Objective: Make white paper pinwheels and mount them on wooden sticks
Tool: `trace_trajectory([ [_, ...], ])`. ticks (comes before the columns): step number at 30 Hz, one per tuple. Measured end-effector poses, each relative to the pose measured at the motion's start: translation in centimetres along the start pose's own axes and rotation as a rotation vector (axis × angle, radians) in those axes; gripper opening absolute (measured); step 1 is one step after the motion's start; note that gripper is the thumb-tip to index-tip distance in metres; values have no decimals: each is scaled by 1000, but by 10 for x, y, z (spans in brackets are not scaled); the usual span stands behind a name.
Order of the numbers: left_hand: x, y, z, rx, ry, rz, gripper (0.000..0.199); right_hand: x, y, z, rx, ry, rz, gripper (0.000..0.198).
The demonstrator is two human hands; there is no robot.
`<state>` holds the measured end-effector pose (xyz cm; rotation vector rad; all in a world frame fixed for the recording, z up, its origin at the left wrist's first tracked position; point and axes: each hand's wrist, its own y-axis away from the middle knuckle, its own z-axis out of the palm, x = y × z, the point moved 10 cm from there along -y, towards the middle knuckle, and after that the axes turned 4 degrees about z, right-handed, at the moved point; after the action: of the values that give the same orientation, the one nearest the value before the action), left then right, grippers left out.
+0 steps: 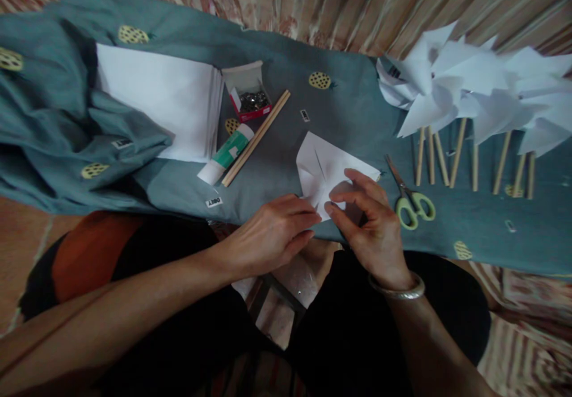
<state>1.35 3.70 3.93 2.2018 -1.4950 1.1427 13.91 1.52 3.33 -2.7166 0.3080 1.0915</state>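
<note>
A white paper square (pixel 328 161) with slits cut in from its corners lies near the front edge of the cloth. My left hand (pixel 286 227) pinches its near left part between thumb and fingers. On the right side, my right hand (pixel 370 224), with a bangle at the wrist, bends a paper flap inward, thumb and index finger closed on it. Part of the sheet is hidden under my fingers. Just right of that hand lie scissors (pixel 413 201) with light green handles, their blades pointing away from me.
Several finished paper pinwheels (pixel 473 81) on wooden sticks lie at the right. To the left are a stack of white paper (pixel 156 99), an open red box (pixel 252 102) of small metal pieces, a glue stick (pixel 226 154) and wooden sticks (pixel 257 137). A striped curtain (pixel 313 3) hangs behind.
</note>
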Motion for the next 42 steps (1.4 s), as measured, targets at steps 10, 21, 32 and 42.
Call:
trace_trajectory([
  [10,-1,-1,1,-13,-5,3,19,-13,4,5,-48,55,-96,32],
  [21,1,-1,-1,14,-6,24,18,-19,13,14,-86,184,-168,43],
  [32,5,-2,4,-39,-154,53,19,-23,29,34,-62,383,-284,62],
  [42,5,-3,7,-62,-309,85,17,-8,7,-5,-29,174,-184,47],
])
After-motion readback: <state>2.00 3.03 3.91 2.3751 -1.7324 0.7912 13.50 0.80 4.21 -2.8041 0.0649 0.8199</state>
